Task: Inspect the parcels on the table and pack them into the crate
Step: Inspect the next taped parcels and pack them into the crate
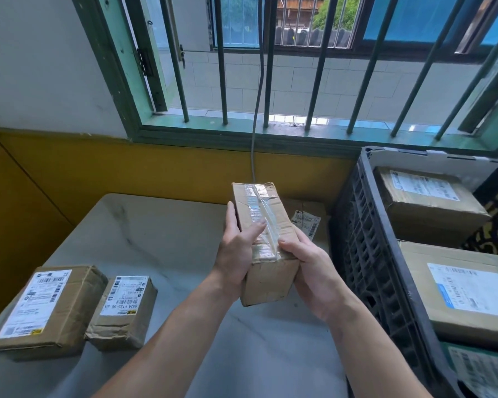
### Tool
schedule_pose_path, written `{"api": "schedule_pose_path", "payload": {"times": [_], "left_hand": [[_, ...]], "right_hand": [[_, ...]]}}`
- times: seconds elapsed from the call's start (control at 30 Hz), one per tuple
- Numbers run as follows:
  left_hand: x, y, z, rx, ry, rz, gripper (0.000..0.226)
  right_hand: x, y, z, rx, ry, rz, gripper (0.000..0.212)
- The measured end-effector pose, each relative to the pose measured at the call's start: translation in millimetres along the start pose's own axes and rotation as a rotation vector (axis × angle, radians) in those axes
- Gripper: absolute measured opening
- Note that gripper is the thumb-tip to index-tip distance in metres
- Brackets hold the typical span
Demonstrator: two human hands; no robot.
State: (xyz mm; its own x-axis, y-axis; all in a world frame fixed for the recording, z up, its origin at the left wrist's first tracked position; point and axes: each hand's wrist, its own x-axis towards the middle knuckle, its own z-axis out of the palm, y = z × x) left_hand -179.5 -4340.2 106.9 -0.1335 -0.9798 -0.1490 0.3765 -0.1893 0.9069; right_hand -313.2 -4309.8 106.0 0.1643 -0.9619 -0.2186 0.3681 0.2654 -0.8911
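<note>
At the left edge of the pale marbled table (pixel 156 239), two brown cardboard parcels with white shipping labels are lying side by side, a larger flat one (pixel 45 308) and a smaller crumpled one (pixel 124 311) just beside it, both well apart from the hands. Above the middle of the table the person is holding up a long brown cardboard parcel sealed with clear tape (pixel 266 242). Its long axis is running away from the body, the far end tilting upward toward the window. The left hand (pixel 236 254) is gripping its left side, fingers curling round the edge and thumb lying across the taped top. The right hand (pixel 311 271) is cupping the near right corner, thumb pressing on the tape, fingers wrapping underneath. Behind the parcel another labelled cardboard box (pixel 308 219) is resting on the table near the crate. The black slatted plastic crate (pixel 365 254) is standing to the right, already holding labelled cartons (pixel 466 285). The right hand is therefore the nearer one, and the parcel will probably need swinging rightward over the crate's wall.
</note>
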Motion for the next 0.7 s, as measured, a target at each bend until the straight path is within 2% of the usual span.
{"api": "schedule_pose_path", "payload": {"times": [0.07,0.13,0.3,0.43,0.5,0.57,0.6,0.7], "left_hand": [[-1,1,0,0.015,-0.016,-0.012,0.055],[-2,0,-2,0.032,-0.036,-0.005,0.056],[-1,-5,-6,0.003,-0.103,0.029,0.082],[-1,-9,-4,0.031,-0.082,0.035,0.088],[2,-9,-3,0.043,0.029,0.012,0.074],[5,-6,-1,0.051,0.121,-0.015,0.043],[5,-5,-1,0.051,0.134,-0.03,0.034],[3,-6,0,0.052,0.096,-0.044,0.03]], "right_hand": [[0,0,0,-0.02,-0.003,0.002,0.044],[-2,-1,0,-0.032,-0.007,0.003,0.045],[-1,-6,1,0.028,-0.009,0.01,0.038],[4,-2,0,0.0,0.068,-0.015,0.036],[3,2,3,-0.048,0.068,-0.054,0.042],[2,6,5,-0.066,0.046,-0.082,0.047],[1,7,5,-0.063,0.043,-0.084,0.048],[1,8,4,-0.05,0.049,-0.09,0.045]]}}
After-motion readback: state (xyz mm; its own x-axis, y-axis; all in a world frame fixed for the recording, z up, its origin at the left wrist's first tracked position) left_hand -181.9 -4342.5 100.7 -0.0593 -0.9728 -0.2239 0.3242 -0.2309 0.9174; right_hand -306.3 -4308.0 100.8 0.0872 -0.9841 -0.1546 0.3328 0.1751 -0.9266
